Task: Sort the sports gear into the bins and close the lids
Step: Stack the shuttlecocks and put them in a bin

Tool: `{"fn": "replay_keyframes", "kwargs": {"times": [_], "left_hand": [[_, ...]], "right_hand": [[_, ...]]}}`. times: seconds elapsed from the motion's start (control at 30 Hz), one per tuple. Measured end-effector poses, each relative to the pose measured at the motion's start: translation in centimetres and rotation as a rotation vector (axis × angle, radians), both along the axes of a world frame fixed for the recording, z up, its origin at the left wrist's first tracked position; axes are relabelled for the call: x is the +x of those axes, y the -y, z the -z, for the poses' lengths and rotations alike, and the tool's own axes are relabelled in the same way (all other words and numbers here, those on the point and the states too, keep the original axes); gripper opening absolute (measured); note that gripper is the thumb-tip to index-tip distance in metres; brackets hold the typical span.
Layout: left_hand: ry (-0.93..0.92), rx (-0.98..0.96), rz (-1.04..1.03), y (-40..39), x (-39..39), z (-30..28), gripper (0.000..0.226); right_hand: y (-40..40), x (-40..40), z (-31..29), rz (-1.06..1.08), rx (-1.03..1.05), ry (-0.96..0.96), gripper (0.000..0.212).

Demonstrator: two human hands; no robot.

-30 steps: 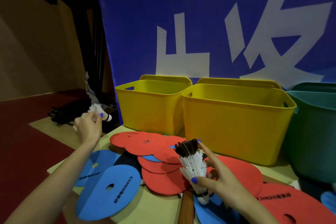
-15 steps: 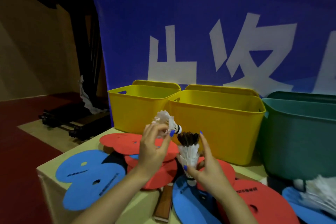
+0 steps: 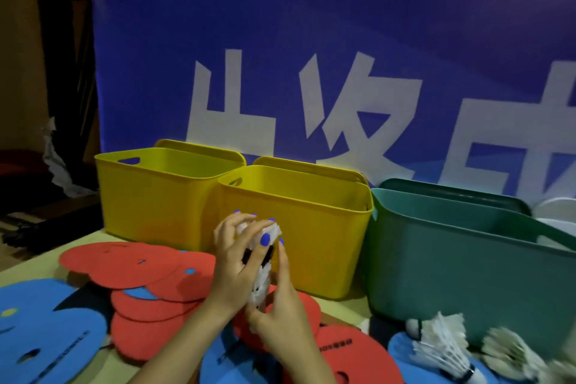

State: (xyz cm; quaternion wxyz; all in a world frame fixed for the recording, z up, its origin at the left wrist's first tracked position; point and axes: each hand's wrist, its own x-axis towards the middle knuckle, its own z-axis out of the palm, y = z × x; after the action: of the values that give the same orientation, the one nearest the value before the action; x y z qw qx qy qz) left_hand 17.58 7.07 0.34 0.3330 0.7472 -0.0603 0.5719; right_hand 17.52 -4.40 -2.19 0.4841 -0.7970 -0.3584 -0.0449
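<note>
My left hand grips a white shuttlecock from above, its cork end set into the top of a stack of white shuttlecocks. My right hand holds the lower part of that stack upright. Both hands are in front of the middle yellow bin. A second yellow bin stands to its left and a green bin to its right, all three without lids on. Red discs and blue discs lie flat on the table. More shuttlecocks lie at the lower right.
Yellow lids and a green lid lean behind the bins against a blue banner with white characters. A white bin shows at the far right edge. The table's left edge drops to a dark red floor.
My left hand has brought its shuttlecock over from the left and set it onto the top of the stack in my right hand. The view has shifted right.
</note>
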Motion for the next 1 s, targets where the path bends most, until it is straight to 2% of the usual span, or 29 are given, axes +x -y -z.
{"fn": "replay_keyframes", "kwargs": {"times": [0.1,0.23,0.4,0.47,0.53,0.63,0.7,0.87,0.93,1.0], "left_hand": [[-0.030,-0.097,0.153,0.1,-0.4,1.0,0.048],[-0.111,-0.196,0.256,-0.6,-1.3,1.9,0.076],[-0.426,-0.520,0.499,0.3,-1.4,2.3,0.120],[-0.489,-0.603,0.610,0.7,-1.4,2.4,0.112],[-0.519,-0.638,0.634,0.7,-1.2,2.8,0.103],[-0.511,-0.678,0.591,0.4,-1.6,2.6,0.100],[-0.499,-0.687,0.568,0.7,-2.1,2.3,0.098],[-0.555,-0.606,0.570,2.4,-2.9,0.2,0.089],[-0.556,-0.548,0.620,4.0,-2.9,-0.8,0.081],[-0.546,-0.490,0.672,6.2,-2.9,-1.9,0.069]], "right_hand": [[0.3,0.7,0.2,0.016,0.033,-0.086,0.100],[0.1,1.6,0.6,-0.003,0.204,-0.149,0.099],[0.0,2.1,0.7,-0.004,0.277,-0.164,0.099],[0.2,1.8,0.6,-0.022,0.196,-0.176,0.098],[0.8,1.3,0.1,-0.031,0.062,-0.157,0.095],[2.0,0.6,-1.7,0.051,-0.149,0.053,0.086],[3.6,0.1,-2.8,0.122,-0.159,0.167,0.083],[11.3,-0.3,-4.4,0.235,-0.146,0.209,0.070],[15.5,0.3,-4.6,0.340,-0.241,0.233,0.060],[19.3,1.2,-4.2,0.490,-0.418,0.171,0.053]]}}
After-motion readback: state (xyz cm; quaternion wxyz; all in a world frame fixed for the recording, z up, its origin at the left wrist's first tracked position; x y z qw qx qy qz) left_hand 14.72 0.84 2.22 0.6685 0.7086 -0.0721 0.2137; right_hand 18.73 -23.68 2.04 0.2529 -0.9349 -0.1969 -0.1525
